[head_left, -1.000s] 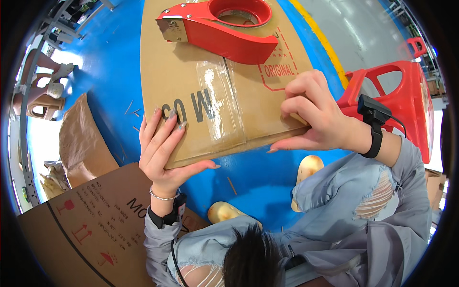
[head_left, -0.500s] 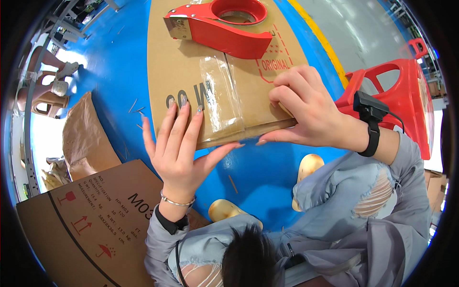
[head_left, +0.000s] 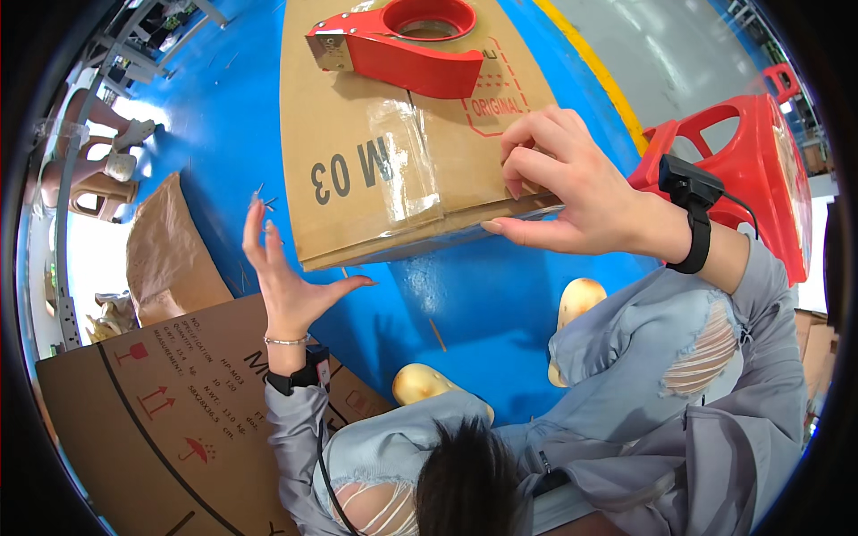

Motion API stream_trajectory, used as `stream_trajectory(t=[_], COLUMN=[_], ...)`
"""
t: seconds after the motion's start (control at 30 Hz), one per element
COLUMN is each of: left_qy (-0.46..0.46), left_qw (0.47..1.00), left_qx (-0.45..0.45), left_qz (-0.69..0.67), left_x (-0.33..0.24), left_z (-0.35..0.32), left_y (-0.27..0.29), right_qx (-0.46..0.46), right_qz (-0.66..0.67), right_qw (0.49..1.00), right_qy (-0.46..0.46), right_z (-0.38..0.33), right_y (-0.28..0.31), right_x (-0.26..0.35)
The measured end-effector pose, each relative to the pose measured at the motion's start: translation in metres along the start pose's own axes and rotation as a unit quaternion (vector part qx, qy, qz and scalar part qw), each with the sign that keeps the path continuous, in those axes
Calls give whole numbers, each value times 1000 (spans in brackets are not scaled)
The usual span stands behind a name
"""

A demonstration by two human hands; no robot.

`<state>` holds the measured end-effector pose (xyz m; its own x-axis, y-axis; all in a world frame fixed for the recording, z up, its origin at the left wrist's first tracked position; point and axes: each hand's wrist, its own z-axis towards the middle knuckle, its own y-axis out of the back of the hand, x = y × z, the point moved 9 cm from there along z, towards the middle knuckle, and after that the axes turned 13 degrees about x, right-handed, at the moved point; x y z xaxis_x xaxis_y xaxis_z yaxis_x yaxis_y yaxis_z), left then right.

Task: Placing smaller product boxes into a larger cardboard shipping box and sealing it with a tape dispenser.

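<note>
A taped cardboard box (head_left: 344,223) with dark and red print lies in front of me. Clear tape (head_left: 411,183) runs along its seam and over the near edge. My right hand (head_left: 576,192) grips the box's near right edge, fingers curled over the top and thumb against the near side. Just off the box's left near corner, my left hand (head_left: 290,277) is open, fingers spread, holding nothing. On the far part of the box's top lies a red tape dispenser (head_left: 420,73) with a toothed metal blade, touched by neither hand.
Another large brown carton (head_left: 152,420) stands at the lower left, with brown paper (head_left: 174,259) beyond it. A red plastic stool (head_left: 724,161) is at the right. Scraps lie on the blue floor (head_left: 483,313). Another person's feet (head_left: 130,147) show at the far left.
My left hand has come off the box's top and moved left. The box and dispenser have shifted slightly left and away in view, while my right hand stays at the box's edge.
</note>
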<state>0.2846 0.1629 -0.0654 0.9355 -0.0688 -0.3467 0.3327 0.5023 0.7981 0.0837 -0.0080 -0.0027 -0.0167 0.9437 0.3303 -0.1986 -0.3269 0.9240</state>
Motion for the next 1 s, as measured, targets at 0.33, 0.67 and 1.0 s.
stream_trajectory(t=[0.33, 0.67, 1.0], left_qy=[-14, -38, -24], left_qw=[994, 991, 991], left_qx=[26, 6, -4], left_qz=[105, 125, 130], left_x=[18, 8, 9], left_z=[-10, -14, -5], left_y=[-17, -29, -22], right_qx=[-3, -2, -9], right_qz=[34, 64, 80], right_qw=[999, 998, 997], right_qy=[-3, -4, -5], right_z=[-9, -13, -11], right_y=[4, -1, 7], right_x=[-4, -11, -10])
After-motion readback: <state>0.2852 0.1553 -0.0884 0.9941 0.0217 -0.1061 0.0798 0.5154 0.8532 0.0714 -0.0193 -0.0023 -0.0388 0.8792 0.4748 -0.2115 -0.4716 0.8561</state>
